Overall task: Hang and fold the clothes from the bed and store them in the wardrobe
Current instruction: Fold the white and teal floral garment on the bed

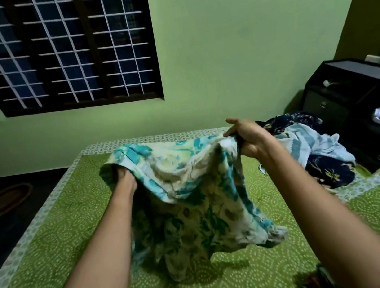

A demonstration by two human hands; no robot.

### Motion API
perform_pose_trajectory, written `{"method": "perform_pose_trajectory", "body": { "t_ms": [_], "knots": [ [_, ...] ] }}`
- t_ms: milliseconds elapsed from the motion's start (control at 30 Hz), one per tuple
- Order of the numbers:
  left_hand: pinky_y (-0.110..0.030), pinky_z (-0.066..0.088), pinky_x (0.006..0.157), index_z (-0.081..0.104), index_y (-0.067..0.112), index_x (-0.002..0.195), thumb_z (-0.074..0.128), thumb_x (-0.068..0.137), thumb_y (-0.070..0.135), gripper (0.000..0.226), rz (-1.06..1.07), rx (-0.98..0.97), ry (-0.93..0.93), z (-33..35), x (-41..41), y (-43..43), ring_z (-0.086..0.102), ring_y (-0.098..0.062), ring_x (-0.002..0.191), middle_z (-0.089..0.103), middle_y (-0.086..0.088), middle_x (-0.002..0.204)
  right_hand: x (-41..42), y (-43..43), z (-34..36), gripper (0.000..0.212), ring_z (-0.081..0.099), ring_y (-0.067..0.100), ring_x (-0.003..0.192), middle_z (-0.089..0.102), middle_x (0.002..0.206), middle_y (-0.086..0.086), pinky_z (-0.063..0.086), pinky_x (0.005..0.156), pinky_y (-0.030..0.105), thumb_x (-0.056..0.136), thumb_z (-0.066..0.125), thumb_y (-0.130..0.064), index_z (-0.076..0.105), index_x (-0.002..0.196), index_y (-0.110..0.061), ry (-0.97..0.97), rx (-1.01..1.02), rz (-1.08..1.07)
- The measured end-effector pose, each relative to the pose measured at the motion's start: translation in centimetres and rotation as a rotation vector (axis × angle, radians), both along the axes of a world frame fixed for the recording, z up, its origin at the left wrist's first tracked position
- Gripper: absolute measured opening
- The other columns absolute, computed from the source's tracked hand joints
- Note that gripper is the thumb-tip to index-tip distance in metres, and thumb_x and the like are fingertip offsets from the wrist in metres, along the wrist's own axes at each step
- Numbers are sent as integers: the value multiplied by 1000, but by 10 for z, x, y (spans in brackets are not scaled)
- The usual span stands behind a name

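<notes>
Head view down onto a bed [52, 252] under a green bedspread printed with pale dotted swirls and edged in a lighter border. Above its middle, held up between both forearms: a crumpled white cloth garment with teal and yellow floral print [191, 193], top edge stretched from one side to the other, lower part hanging in loose folds toward the bedspread; contact between hem and bedspread impossible to judge. At the garment's upper right edge, the right grip [245, 141], clenched on the fabric, cloth pinched between thumb and curled fingers, forefinger sticking out free. At the upper left, the left grip [126, 179], pushed inside the garment's opening, fingers covered by cloth, so no telling whether grasping or loose. Further right on the bed, just beyond the right forearm, a heap of more clothes: a dark navy piece with a pale floral pattern [330, 171] and, on top of it, a light blue and white striped piece [314, 146]. Beyond that heap, off the bed, a black cabinet with a drawer [350, 96] against the pale green wall [229, 38]. High on the wall at left, a dark-framed window with a white grid grille [57, 52]. On the dark floor at far left, an oval brown mat [1, 201]. At the bottom right edge, some dark patterned fabric [310, 284], too cut off to identify.
</notes>
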State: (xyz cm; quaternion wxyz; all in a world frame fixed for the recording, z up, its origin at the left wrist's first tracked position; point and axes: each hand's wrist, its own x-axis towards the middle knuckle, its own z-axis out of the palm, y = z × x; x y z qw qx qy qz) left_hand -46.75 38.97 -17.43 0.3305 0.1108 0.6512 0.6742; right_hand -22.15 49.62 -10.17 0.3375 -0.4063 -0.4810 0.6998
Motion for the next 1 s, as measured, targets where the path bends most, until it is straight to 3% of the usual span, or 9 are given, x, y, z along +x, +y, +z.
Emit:
{"method": "perform_pose_trajectory", "body": {
  "t_ms": [67, 133, 233, 400, 533, 600, 667, 833, 1000],
  "knots": [
    [-40, 44, 96, 43, 0, 135, 18, 104, 25, 47, -51, 82, -63, 2, -2, -2, 49, -33, 123, 51, -16, 134, 4, 0, -5, 66, 57, 41, 112, 55, 114, 20, 46, 96, 48, 87, 25, 19, 37, 135, -26, 145, 2, -117],
    [-35, 54, 68, 62, 2, 100, 21, 102, 37, 54, -161, -27, -145, 13, 0, -10, 68, -28, 81, 72, -19, 84, 11, 4, -8, 68, 60, 33, 107, 61, 104, 14, 47, 95, 49, 86, 27, 20, 38, 132, -29, 360, -14, -254],
    [-22, 44, 32, 54, 7, 73, 23, 101, 38, 52, -278, -246, -78, 17, -4, -22, 58, -19, 33, 60, -10, 42, 22, 13, -21, 43, 58, 37, 110, 59, 118, 22, 46, 95, 50, 92, 35, 3, 43, 132, -10, 385, -163, -267],
    [-27, 52, 58, 54, 7, 80, 39, 93, 27, 28, -196, 19, -158, 20, -26, -12, 62, -25, 58, 64, -12, 66, 18, -1, -44, 24, 66, 25, 56, 65, 75, 17, 54, 51, 29, 99, 41, -14, 54, 84, 0, 47, -236, -124],
    [-32, 54, 71, 56, 16, 91, 43, 96, 20, 15, -394, 335, -190, 26, -17, -12, 66, -17, 73, 70, -3, 77, 21, 12, -43, 29, 62, 23, 94, 64, 106, 13, 50, 93, 36, 79, 60, -5, 61, 108, -8, 620, -255, -242],
    [-30, 58, 64, 54, 13, 94, 45, 95, 9, 9, -477, 215, -57, 25, -8, -10, 69, -16, 68, 72, -4, 74, 23, 10, -52, 24, 65, 24, 89, 66, 104, 14, 54, 85, 33, 79, 61, -10, 63, 102, -6, 701, -378, -239],
    [-25, 56, 58, 59, 6, 90, 50, 92, 2, 10, -483, 1, 183, 24, 1, -3, 67, -16, 59, 70, -2, 63, 17, 0, -62, 25, 70, 29, 73, 70, 89, 20, 59, 64, 38, 91, 48, -17, 64, 96, 1, 499, -470, -110],
    [-23, 53, 71, 60, 2, 92, 76, 77, 22, 30, -191, -159, 312, 13, -17, 10, 66, -18, 75, 68, -10, 89, 23, 6, -57, 49, 64, 40, 85, 66, 91, 32, 44, 83, 54, 93, 26, -18, 61, 96, 15, 238, -445, -111],
    [-41, 48, 90, 52, -3, 121, 62, 88, 36, 52, 126, -293, 371, 5, -34, 3, 58, -34, 109, 59, -22, 122, 46, 42, -65, 12, 42, 21, 57, 43, 68, 11, 39, 54, 24, 71, 38, -10, 50, 69, -12, -264, -32, -290]
  ]
}}
